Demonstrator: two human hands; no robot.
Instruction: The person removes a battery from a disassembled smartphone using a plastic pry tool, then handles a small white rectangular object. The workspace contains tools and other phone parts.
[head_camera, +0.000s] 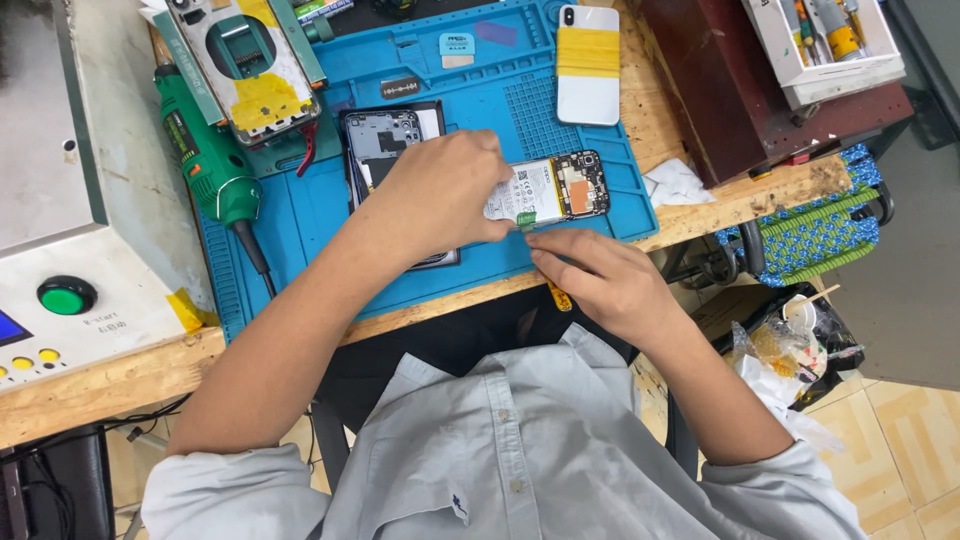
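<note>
Left hand (440, 195) closed over an opened phone (548, 188), pinning it near the front right corner of the blue mat (330, 215). Right hand (600, 280) at the mat's front edge, fingers pinched on a small green tab (526, 219) at the phone's lower edge. Green rotary tool (205, 150) lies along the mat's left edge.

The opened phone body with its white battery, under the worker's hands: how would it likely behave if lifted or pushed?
The opened phone body probably stays stiff and light, being thin and flat. Bare circuitry looks fragile. It likely slides rather than rolls on the blue mat.
</note>
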